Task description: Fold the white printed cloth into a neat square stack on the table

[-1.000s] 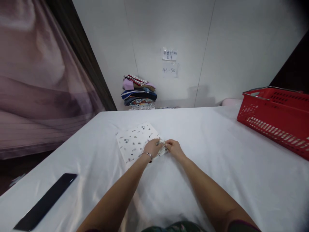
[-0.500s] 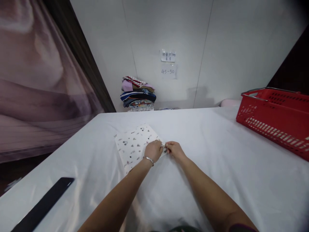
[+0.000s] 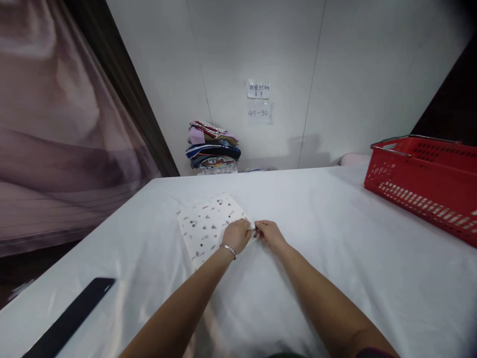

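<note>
A folded white cloth with small grey and brown printed motifs (image 3: 204, 228) lies flat on the white-covered table (image 3: 316, 288). My left hand (image 3: 236, 234), with a silver bracelet at the wrist, is closed on the cloth near its right corner. Close beside it, my right hand (image 3: 269, 232) pinches that same corner between thumb and fingers. The bit of fabric between the two hands is small and partly hidden by the fingers.
A red plastic basket (image 3: 421, 184) with metal handles stands at the right. Folded fabrics (image 3: 214, 149) are stacked beyond the far edge, by the wall. A long dark flat object (image 3: 70, 318) lies front left. A pinkish curtain (image 3: 55, 124) hangs at left; paper signs (image 3: 259, 102) are on the wall.
The view has tilted very slightly. Both hands stay at the cloth's right corner, with only a small shift of the fingers.
</note>
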Available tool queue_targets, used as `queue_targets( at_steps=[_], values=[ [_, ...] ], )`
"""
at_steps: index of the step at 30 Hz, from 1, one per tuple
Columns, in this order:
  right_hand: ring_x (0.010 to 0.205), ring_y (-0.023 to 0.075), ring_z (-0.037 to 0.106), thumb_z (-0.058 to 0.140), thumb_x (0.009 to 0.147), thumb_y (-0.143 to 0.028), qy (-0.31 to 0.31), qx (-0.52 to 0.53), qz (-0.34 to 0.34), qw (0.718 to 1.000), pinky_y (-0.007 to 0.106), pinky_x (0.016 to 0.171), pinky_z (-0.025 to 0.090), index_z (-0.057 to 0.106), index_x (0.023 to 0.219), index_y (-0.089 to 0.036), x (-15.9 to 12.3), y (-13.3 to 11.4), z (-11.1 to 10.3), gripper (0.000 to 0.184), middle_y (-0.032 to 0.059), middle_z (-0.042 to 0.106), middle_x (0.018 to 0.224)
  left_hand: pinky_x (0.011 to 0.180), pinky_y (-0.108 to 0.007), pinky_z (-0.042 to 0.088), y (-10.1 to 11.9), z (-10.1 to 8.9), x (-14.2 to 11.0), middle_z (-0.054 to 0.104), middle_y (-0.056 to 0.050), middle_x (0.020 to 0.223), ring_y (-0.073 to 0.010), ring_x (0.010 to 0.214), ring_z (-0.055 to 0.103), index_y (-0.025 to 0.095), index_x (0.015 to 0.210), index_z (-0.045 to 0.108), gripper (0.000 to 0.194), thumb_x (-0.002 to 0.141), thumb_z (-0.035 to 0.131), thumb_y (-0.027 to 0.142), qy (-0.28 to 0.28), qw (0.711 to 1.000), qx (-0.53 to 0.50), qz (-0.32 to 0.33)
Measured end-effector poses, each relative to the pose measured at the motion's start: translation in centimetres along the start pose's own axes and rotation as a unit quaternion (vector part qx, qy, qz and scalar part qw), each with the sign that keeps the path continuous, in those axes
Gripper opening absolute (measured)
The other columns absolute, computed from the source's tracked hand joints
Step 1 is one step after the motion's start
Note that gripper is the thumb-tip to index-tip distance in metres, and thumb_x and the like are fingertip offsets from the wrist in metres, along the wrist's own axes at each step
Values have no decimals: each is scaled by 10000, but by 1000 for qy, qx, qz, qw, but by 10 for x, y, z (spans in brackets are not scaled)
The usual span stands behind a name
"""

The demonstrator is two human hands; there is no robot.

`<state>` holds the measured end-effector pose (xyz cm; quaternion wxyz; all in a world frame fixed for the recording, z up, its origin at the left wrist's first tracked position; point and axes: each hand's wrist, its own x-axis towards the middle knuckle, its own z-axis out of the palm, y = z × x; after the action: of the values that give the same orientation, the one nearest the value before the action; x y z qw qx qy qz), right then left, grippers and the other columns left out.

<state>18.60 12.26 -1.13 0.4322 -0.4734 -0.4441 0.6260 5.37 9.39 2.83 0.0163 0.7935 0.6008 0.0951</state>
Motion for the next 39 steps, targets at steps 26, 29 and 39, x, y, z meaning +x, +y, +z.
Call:
queue_targets(
  at_steps=[26, 29, 39],
  values=[
    [342, 46, 364, 569, 589, -225, -8, 30, -14, 999, 189, 371, 243, 630, 722, -124, 0, -1, 1, 177, -51, 513, 429, 669, -264, 373, -7, -19, 6, 581, -35, 875, -157, 827, 543, 203, 831, 575, 249, 870, 361, 323, 39, 995, 16, -86],
    [348, 52, 390, 576, 576, -229, 3, 42, -23, 999, 189, 365, 254, 595, 806, -140, 0, 0, 1, 247, -47, 558, 496, 701, -287, 374, -5, -23, 6, 573, -53, 889, -180, 868, 532, 192, 872, 573, 217, 863, 377, 286, 68, 992, 75, -70],
    [338, 63, 382, 579, 567, -252, 20, 48, -68, 996, 180, 349, 248, 507, 803, -178, -2, 0, 2, 258, -104, 463, 417, 719, -323, 381, 6, -5, 2, 578, -79, 883, -209, 876, 531, 167, 900, 584, 195, 844, 411, 236, 53, 992, 114, -30]
  ],
)
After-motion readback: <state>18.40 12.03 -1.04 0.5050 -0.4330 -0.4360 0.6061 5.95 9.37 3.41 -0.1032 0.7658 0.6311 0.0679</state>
